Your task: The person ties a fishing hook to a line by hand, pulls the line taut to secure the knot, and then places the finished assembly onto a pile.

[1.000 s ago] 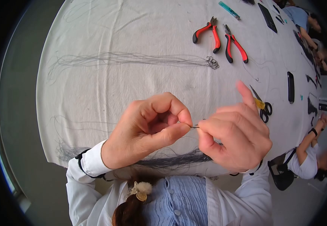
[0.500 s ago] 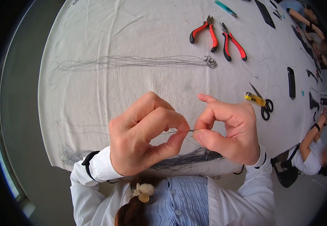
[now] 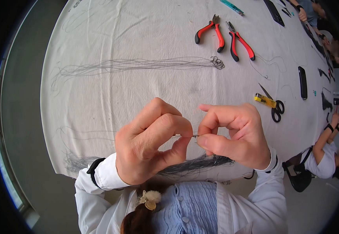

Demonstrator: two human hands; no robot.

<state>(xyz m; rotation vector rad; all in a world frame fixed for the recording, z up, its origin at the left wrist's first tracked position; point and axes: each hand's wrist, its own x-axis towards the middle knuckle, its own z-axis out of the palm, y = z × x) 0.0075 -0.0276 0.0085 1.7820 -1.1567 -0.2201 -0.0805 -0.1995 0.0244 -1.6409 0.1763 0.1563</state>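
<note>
My left hand (image 3: 152, 142) is closed in a pinch on a thin dark line. Opposite it, my right hand (image 3: 234, 136) pinches the same line, its fingertips almost touching the left ones. A short, stiff-looking dark piece (image 3: 195, 136) shows in the small gap; its ends are hidden by the fingers. Beneath both hands, near the table's front edge, lies a thick bundle of dark lines (image 3: 189, 167). Farther up the cloth a thinner bundle of lines (image 3: 138, 64) is laid out straight, with small curled, hook-like ends (image 3: 217, 62) at its right.
On the white cloth (image 3: 157, 87) lie red-handled cutters (image 3: 210, 32), red-handled pliers (image 3: 240, 42), black scissors (image 3: 277, 111) touching a yellow lighter (image 3: 264, 100), a black phone (image 3: 302, 82), another dark phone (image 3: 274, 12) and a teal tool (image 3: 232, 6). Other people sit along the right side.
Both hands keep their pinch on the line and have shifted very slightly. The view has moved a little. A co-worker's arm at the upper right has changed position.
</note>
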